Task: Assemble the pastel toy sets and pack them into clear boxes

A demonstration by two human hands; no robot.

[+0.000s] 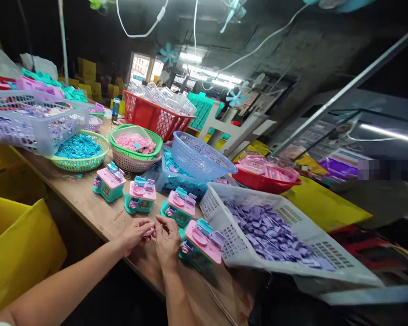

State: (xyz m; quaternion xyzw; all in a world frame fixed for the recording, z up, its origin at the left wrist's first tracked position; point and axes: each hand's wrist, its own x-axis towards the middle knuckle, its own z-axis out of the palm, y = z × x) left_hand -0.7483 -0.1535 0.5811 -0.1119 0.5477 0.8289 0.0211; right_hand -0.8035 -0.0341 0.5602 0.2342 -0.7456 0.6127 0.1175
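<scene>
My left hand (136, 235) pinches a small pink plastic piece (149, 232) above the table's front edge. Close against it, the fingertips of my right hand (168, 240) are pressed together; what they hold, if anything, is too small to name. Just right of my right hand stands a toy kitchen unit (204, 242) with a pink top, teal base and blue and purple parts. Three similar units run back to the left: one toy unit (178, 206) behind my hands, another toy unit (141, 194), and the farthest toy unit (109, 181).
A white crate (238, 246) of purple pieces stands at the right. Behind the units are a blue colander (204, 158), a green basket (105, 151) of blue pieces and a red basket (146, 120) of clear parts. A yellow bin (20, 253) is at the left.
</scene>
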